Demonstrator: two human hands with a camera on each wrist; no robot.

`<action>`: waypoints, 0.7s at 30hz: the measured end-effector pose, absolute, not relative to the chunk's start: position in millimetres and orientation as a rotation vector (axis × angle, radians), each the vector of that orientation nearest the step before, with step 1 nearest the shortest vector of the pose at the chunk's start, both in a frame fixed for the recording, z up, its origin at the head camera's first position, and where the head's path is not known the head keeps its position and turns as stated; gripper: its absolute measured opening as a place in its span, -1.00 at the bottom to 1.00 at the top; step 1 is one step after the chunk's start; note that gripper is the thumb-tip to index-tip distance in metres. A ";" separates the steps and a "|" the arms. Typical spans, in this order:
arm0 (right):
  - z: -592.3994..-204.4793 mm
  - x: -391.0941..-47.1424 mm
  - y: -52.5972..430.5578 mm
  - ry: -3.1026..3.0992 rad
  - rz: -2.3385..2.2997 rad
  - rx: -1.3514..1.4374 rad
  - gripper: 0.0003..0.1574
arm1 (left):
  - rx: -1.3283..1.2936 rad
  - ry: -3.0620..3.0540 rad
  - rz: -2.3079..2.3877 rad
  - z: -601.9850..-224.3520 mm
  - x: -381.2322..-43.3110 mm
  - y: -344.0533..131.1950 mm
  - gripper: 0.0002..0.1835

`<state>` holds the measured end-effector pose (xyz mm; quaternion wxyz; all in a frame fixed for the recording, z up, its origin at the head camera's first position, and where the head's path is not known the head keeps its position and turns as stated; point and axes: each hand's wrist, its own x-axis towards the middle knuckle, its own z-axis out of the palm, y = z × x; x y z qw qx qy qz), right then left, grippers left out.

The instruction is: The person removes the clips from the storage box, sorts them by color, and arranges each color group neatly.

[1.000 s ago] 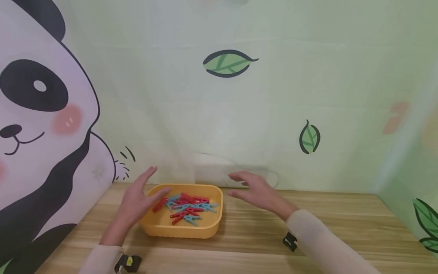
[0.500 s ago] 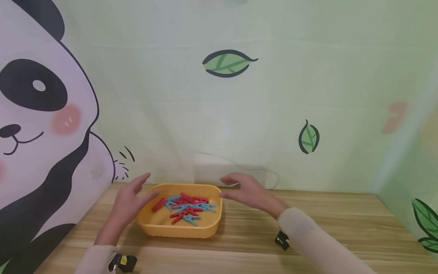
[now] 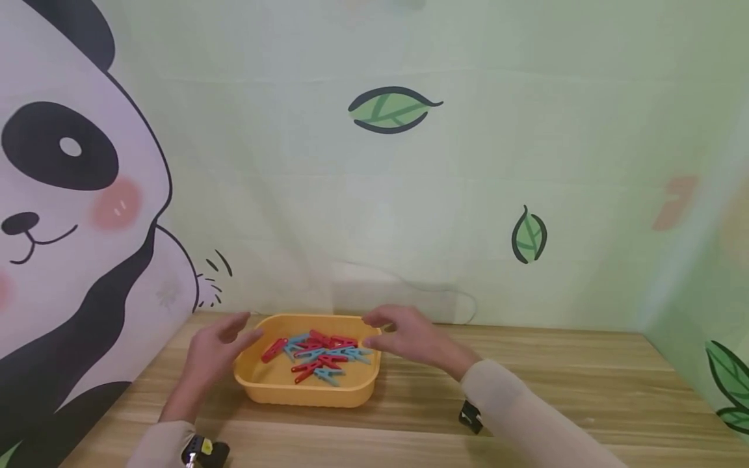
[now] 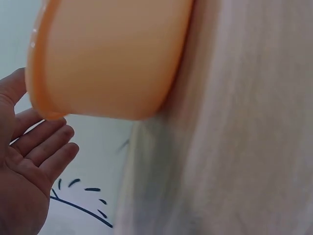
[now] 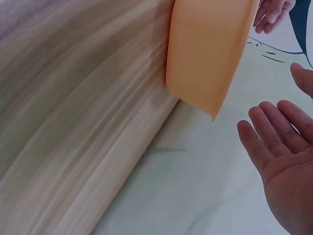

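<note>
A yellow-orange plastic basket (image 3: 304,396) stands on the wooden table, holding a loose heap of red and light-blue clothespins (image 3: 322,354). At its left end is my left hand (image 3: 212,354), thumb over the rim and fingers spread beyond the far corner. My right hand (image 3: 409,335) is at the right end, thumb and fingertips overlapping the rim in the head view. In the left wrist view the fingers (image 4: 51,147) are extended close to the basket's end wall (image 4: 112,58). The right wrist view has the right palm (image 5: 288,171) turned toward the basket with relaxed fingers, a gap between them.
The wood-grain table (image 3: 526,390) runs up to a pale green backdrop (image 3: 292,162) printed with a panda and leaves. A thin cable (image 3: 433,290) lies along the backdrop behind the basket. Each wrist carries a small black camera (image 3: 205,452).
Both hands have come down toward the basket's ends. The right hand has moved left to the rim, while the left hand has shifted slightly left and lower. The basket and clothespins stay put.
</note>
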<state>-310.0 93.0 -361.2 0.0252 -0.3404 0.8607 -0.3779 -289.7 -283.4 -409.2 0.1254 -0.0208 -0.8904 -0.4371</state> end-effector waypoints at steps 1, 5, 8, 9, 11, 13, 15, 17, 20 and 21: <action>-362.4 -310.1 91.4 2.659 -1.166 -1.060 -0.45 | -0.049 -2.593 -1.277 -410.9 -289.9 -284.2 -0.18; -366.5 -310.2 85.7 2.647 -1.150 -1.094 -0.46 | -0.037 -2.569 -1.299 -417.6 -291.5 -286.5 -0.26; -368.7 -310.9 82.2 2.647 -1.126 -1.112 -0.48 | -0.037 -2.549 -1.324 -422.1 -292.6 -287.2 -0.32; -369.1 -311.3 81.1 2.648 -1.116 -1.114 -0.49 | -0.037 -2.548 -1.329 -423.3 -292.7 -287.3 -0.33; -370.3 -312.5 78.6 2.655 -1.087 -1.117 -0.52 | -0.035 -2.542 -1.351 -425.7 -293.5 -287.8 -0.36; -371.2 -313.1 76.1 2.663 -1.059 -1.113 -0.56 | -0.034 -2.533 -1.383 -427.8 -294.0 -287.9 -0.37; -372.3 -313.7 73.3 2.664 -1.039 -1.104 -0.59 | -0.033 -2.525 -1.403 -429.7 -294.5 -288.2 -0.38; -372.8 -313.8 70.7 2.652 -1.037 -1.102 -0.62 | -0.035 -2.511 -1.420 -431.5 -295.2 -288.7 -0.38; -373.1 -314.8 66.7 2.630 -1.038 -1.107 -0.63 | -0.054 -2.488 -1.444 -433.9 -295.8 -289.8 -0.40; -373.3 -315.3 65.4 2.625 -1.035 -1.113 -0.63 | -0.062 -2.481 -1.451 -434.6 -296.0 -290.1 -0.41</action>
